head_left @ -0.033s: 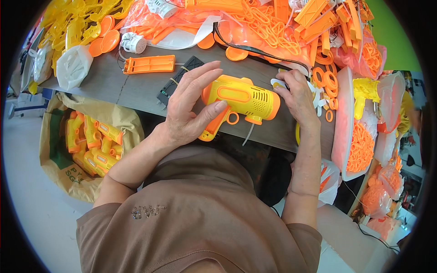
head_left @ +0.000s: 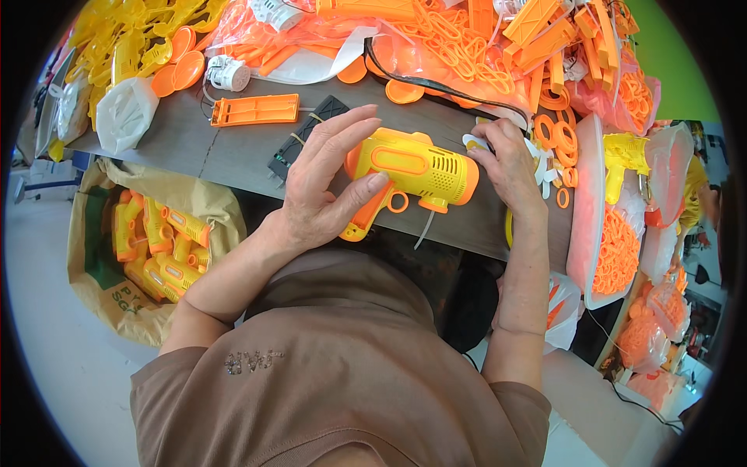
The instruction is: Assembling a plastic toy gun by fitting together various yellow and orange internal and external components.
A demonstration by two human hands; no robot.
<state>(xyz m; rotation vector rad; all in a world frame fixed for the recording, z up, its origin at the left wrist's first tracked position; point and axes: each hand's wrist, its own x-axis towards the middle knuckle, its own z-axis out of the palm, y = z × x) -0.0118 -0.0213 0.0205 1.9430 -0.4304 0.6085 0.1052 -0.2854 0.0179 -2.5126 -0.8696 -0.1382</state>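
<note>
A yellow and orange toy gun [head_left: 426,167] sits in front of me, its round slotted nose to the right and its orange handle toward me. A thin pale tube hangs from under its nose. My left hand [head_left: 323,175] holds the gun's back end, thumb on the near side and long fingers stretched up behind it. My right hand [head_left: 502,159] is just past the nose, with thumb and fingers pinched together. A small white piece [head_left: 474,143] shows at its fingertips, partly hidden, and I cannot tell its kind.
Behind my left hand lie a black flat box [head_left: 282,162] and an orange tray-like part [head_left: 255,110]. Orange rings [head_left: 566,140] lie right of my right hand, near a white bin [head_left: 589,226]. A bag of toy guns [head_left: 92,233] stands at left. Orange parts [head_left: 459,43] fill the back.
</note>
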